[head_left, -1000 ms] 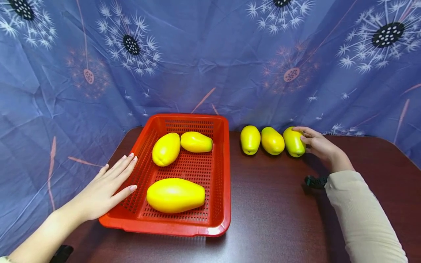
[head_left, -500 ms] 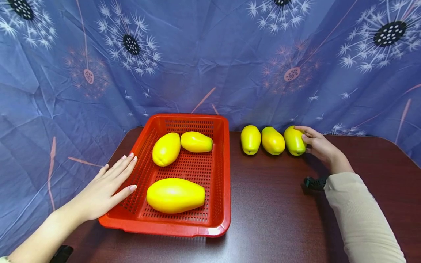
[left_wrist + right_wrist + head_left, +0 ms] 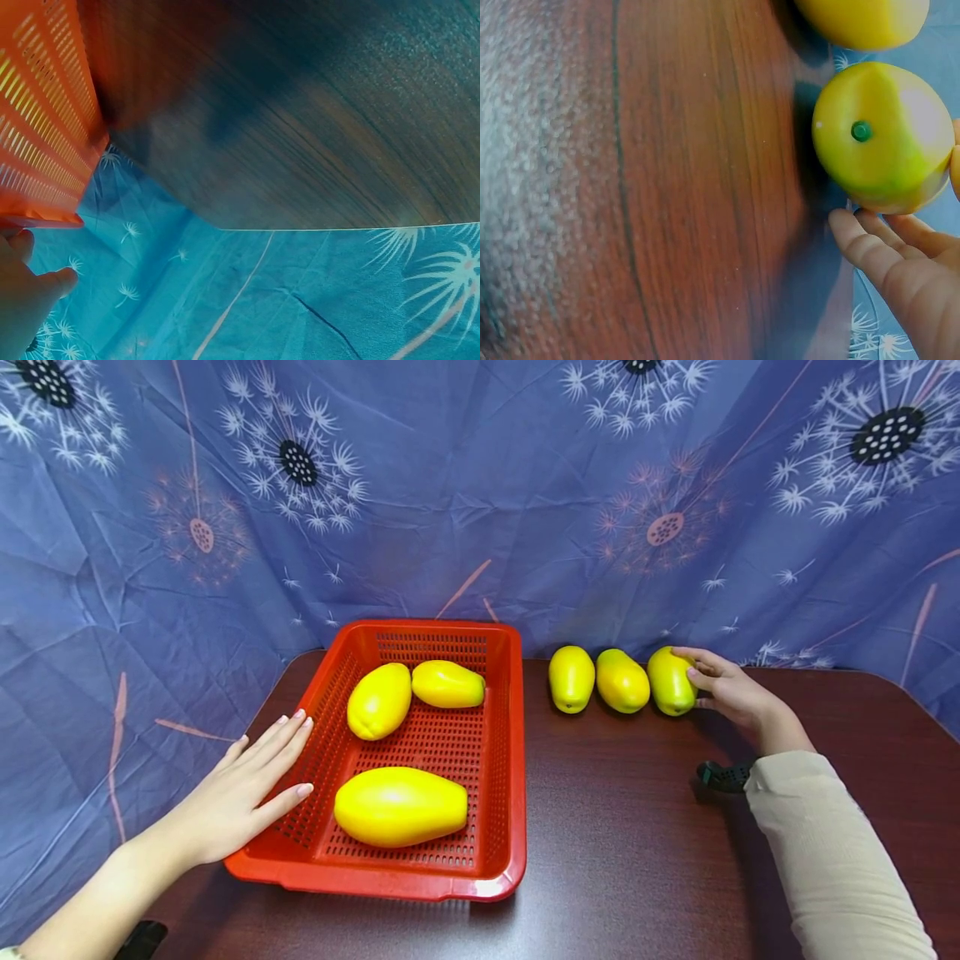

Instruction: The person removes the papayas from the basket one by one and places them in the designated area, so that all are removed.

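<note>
The brown table (image 3: 615, 843) bore a red basket (image 3: 375, 882). On the basket's left rim the left hand (image 3: 246, 792) lay spread; to the basket's right, the right hand (image 3: 735, 695) curved round the yellow-green fruit (image 3: 669, 683) ending a row of three (image 3: 622, 682).

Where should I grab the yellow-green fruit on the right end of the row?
I'd grip the yellow-green fruit round its plump middle, coming from the right, where the right hand touches it. It lies lengthwise, one end roughly toward you, so its rounded sides should suit a grip across. The neighbouring fruit leaves little room on its left.
</note>
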{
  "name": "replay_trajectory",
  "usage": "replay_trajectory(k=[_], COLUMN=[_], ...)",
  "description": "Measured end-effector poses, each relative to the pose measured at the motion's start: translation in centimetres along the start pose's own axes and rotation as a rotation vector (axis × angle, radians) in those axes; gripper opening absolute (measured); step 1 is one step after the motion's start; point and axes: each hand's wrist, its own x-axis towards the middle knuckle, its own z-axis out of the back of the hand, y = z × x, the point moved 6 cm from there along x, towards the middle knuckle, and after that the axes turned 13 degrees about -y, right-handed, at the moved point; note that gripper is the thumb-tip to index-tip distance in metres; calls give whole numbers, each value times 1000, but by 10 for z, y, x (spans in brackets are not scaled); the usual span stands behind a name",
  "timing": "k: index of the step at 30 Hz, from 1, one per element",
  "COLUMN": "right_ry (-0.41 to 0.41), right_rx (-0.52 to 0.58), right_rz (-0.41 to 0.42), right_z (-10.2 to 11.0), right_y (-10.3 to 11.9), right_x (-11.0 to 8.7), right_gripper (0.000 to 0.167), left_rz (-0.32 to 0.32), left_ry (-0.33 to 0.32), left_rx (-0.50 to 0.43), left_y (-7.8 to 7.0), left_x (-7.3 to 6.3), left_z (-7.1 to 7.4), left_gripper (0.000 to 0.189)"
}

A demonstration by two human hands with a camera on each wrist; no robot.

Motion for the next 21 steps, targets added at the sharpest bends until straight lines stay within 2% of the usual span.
replay_trajectory(k=[7,13,21], right_ry=[2,-15,-16], right_rx=[-50,-46,-77], right_rz=[21,63,67], right_z=[4,7,8], right_y=[-1,-1,4], right_x=[1,-1,-2], right_gripper=[57,55,58], left_rz=[14,2,6], left_ry=[9,7,8], left_rx=[1,4,14], left_y=[2,1,1], left_x=[1,1,1], left_z=[-1,-1,-1], left_gripper=[66,66,66])
